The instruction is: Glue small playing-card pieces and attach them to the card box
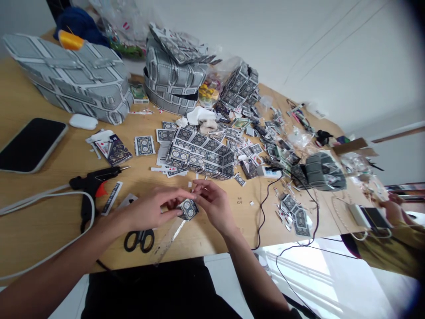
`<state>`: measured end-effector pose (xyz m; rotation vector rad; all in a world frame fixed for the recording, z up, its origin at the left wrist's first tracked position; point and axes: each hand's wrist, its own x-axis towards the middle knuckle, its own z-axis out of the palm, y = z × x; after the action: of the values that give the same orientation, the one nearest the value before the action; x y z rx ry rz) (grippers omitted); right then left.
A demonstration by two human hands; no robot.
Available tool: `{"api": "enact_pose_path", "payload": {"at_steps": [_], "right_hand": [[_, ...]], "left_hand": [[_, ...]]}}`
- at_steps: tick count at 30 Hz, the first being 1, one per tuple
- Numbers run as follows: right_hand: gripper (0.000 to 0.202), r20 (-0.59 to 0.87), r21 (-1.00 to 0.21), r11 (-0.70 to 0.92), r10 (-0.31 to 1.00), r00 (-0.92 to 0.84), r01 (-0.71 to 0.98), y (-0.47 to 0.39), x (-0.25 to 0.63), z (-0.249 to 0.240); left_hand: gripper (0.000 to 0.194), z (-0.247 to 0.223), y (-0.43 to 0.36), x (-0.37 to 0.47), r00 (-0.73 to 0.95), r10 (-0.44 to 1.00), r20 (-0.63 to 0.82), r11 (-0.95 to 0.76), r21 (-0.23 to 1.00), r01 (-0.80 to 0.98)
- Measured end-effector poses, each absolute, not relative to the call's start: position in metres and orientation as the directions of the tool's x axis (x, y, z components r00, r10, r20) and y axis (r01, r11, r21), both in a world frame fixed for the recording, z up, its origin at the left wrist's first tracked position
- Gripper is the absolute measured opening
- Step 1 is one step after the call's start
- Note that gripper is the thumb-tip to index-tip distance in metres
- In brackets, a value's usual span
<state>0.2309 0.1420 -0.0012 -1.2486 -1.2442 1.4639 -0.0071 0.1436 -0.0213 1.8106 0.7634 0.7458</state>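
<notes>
A small folded playing card (188, 210) with a dark blue-and-white patterned back is held low over the table. My left hand (149, 207) pinches its left side between thumb and fingers. From the other side, my right hand (214, 204) has its thumb and curled fingers at the card's upper right edge; part of that grip is hidden. Beneath my hands lies a clear ruler (170, 239). Black-handled scissors (139, 240) rest below my left wrist. Just beyond both hands stands a box-like form built of cards (201, 155).
A glue gun (96, 184) with a white cable lies left, near a phone (33, 144). Large card-covered shapes (76, 79) line the back. Loose cards (295, 215) and a black cord (262, 212) are to the right. Another person's hand (393, 208) is at far right.
</notes>
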Motion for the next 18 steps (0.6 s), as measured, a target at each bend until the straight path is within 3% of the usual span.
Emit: {"api": "enact_pose_path", "payload": {"at_steps": [5,11,18], "right_hand": [[0.04,-0.118,-0.99,-0.107,0.983,-0.141,0.088,0.141,0.226,-0.002],[0.037,-0.037,-0.977,0.011,0.975,-0.219,0.211,0.134,0.228,0.001],[0.033,-0.005,-0.972,0.045,0.978,-0.209,0.231,0.13,0.23,-0.003]], "left_hand": [[0.017,-0.024,0.145,-0.005,0.507,0.84,0.19,-0.323,0.928,0.186],[0.014,-0.027,0.144,-0.008,0.34,0.924,0.176,-0.244,0.955,0.171],[0.016,-0.028,0.143,-0.004,0.322,0.936,0.139,-0.18,0.978,0.101]]}}
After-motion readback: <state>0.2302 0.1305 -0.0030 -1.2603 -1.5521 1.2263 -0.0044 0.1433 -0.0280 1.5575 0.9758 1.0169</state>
